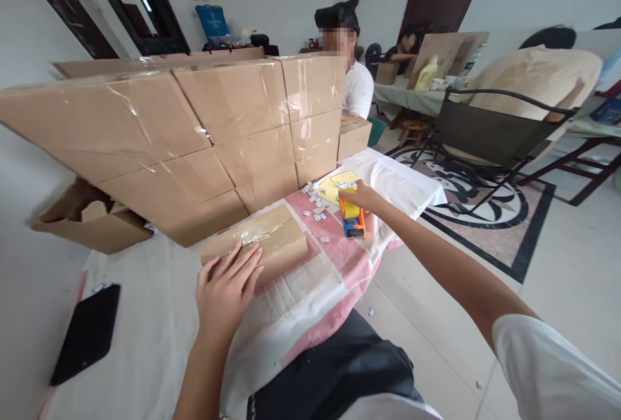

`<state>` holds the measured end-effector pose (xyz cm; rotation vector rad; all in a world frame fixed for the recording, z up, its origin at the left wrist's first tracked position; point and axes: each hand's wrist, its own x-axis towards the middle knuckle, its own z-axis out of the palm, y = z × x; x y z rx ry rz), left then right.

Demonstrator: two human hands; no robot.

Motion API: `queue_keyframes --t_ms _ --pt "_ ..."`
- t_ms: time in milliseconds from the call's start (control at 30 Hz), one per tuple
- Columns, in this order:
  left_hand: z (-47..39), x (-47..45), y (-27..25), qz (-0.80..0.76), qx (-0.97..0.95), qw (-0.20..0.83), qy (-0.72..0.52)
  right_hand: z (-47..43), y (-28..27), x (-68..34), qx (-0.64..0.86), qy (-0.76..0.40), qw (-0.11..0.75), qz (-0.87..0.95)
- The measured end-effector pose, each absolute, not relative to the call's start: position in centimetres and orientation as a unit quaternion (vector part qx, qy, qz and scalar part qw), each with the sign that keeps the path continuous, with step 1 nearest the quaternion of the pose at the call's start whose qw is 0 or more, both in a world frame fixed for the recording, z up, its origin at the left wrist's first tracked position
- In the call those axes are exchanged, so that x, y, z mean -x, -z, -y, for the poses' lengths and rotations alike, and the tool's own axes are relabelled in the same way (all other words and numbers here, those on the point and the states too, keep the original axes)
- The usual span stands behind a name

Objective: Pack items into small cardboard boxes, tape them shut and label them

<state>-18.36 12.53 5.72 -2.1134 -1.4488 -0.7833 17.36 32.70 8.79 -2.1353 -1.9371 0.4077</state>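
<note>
A closed cardboard box (284, 235) lies on the cloth-covered table in front of me, with shiny clear tape along its top. My left hand (227, 287) rests on its near left part, fingers stretched out across the top. To the right of the box, my right hand (363, 197) is closed around a tape dispenser (353, 222), yellow, orange and blue, at the table's right side. Small paper scraps (317, 203) and a yellow printed sheet (330, 188) lie just left of and behind the dispenser.
A wall of stacked, taped boxes (242, 116) stands along the table's far side. An open carton (97, 226) sits at the left, and a black phone-like slab (87, 336) lies nearer. Behind the stack is a person (359, 87); a folding chair (485, 129) stands right.
</note>
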Motion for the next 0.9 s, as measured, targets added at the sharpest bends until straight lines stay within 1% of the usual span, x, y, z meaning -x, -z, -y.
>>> queue_keyframes --t_ms 133,267,400,500,633,800,900 --pt "-12.5 18.4 -5.6 0.538 0.763 0.221 0.282 -32.5 -7.9 -16.0 0.708 -0.108 0.096 0.692" --pt "-12.3 18.3 -5.5 0.550 0.762 0.211 0.270 -32.5 -8.6 -15.4 0.664 -0.085 0.071 0.740" --pt "-12.4 18.2 -5.5 0.553 0.760 0.212 0.268 -31.6 -9.1 -13.9 0.591 -0.020 0.064 0.803" --pt "-12.5 18.2 -5.4 0.551 0.759 0.215 0.271 -31.3 -8.3 -12.0 0.511 0.010 0.016 0.859" --pt "-12.3 18.2 -5.4 0.550 0.759 0.220 0.272 -32.1 -6.8 -9.8 0.499 0.035 -0.027 0.866" --pt "-12.3 18.1 -5.4 0.546 0.758 0.224 0.277 -31.9 -4.8 -8.7 0.491 0.002 -0.037 0.870" --pt "-12.3 18.0 -5.3 0.549 0.754 0.225 0.282 -31.6 -3.5 -8.4 0.532 -0.035 -0.034 0.845"
